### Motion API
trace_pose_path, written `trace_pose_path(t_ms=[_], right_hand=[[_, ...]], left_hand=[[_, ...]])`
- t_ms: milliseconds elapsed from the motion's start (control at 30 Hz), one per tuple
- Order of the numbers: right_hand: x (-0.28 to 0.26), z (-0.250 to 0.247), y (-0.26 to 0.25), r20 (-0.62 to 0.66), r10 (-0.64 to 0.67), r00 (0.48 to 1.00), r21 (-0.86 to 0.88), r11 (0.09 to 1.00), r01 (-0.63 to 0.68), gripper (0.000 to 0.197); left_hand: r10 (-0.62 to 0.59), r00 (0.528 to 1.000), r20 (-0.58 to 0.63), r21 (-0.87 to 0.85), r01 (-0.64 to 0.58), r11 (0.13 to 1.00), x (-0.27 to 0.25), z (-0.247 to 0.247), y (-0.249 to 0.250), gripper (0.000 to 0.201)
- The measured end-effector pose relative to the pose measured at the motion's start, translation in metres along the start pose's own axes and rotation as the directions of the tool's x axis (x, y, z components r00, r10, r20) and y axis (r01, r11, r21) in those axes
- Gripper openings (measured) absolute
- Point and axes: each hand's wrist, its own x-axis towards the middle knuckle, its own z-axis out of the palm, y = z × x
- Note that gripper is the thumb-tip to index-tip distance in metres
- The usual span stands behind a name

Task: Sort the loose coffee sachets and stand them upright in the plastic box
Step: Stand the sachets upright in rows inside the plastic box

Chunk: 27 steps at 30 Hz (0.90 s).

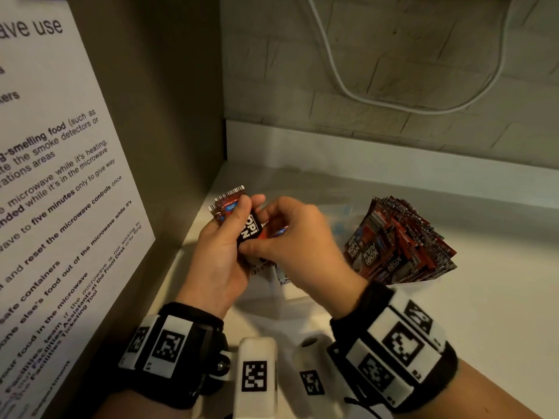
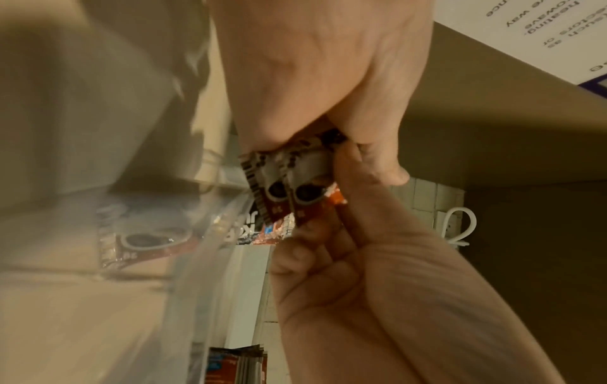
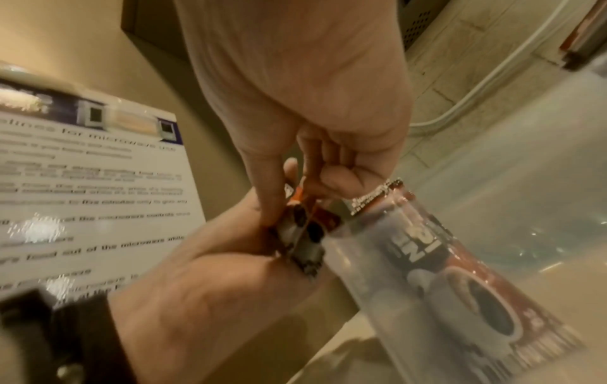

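- Countertop (image 1: pixel 453 313), pale and wide, runs under both hands and out to the right of the grip, ending at a tiled wall (image 1: pixel 393 55) where a white cable (image 1: pixel 393 107) loops down.
- Printed microwave notice (image 1: pixel 60 207) covers the panel immediately left of the grip.
- Plastic box (image 3: pixel 492 233), clear and blurred, sits just right of the grip in the right wrist view; one sachet shows through its wall, though I cannot tell whether it stands or leans.
- Fanned bundle of sachets (image 1: pixel 399 240) leans to the right of the grip, beyond the right hand; whether it is inside the box I cannot tell.
- Left hand (image 1: pixel 220 258) has fingers and thumb curled around a small stack of coffee sachets (image 1: pixel 239 219), held above the counter, with the top edges sticking out past the thumb.
- Right hand (image 1: pixel 299 243) meets that stack from the right, thumb and fingertips pinching the sachets' near edge.
- Lower ends of the sachets, printed with coffee cups, show between the two hands in the left wrist view.
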Motion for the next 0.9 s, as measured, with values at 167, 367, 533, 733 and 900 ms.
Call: trace_pose_path(t_ms=[167,367,533,733,900], right_hand=[[0.007,0.004,0.007,-0.076,0.039,0.996,0.025,0.999,-0.037,0.014],[0.013,-0.021,0.012,-0.246,0.128,0.961,0.244,0.968,-0.066,0.018],[0.007,-0.033,0.004,-0.104,0.037,0.994,0.373,0.928,0.005,0.02],[0.008,-0.012,0.01,-0.022,0.014,1.0,-0.041,0.999,-0.015,0.008],[0.006,-0.027,0.01,-0.002,0.108,0.994,0.156,0.982,-0.106,0.014]], left_hand=[[-0.098,0.995,0.032,-0.019,0.099,0.995,0.003,-0.003,0.003,0.043],[-0.103,0.994,-0.019,-0.027,0.103,0.994,0.005,-0.008,0.007,0.038],[-0.081,0.996,-0.032,-0.014,0.08,0.997,0.005,-0.006,0.007,0.037],[-0.065,0.995,0.077,0.098,0.057,0.994,-0.001,-0.004,0.004,0.045],[-0.063,0.994,0.094,0.214,0.042,0.976,-0.005,-0.003,0.006,0.067]])
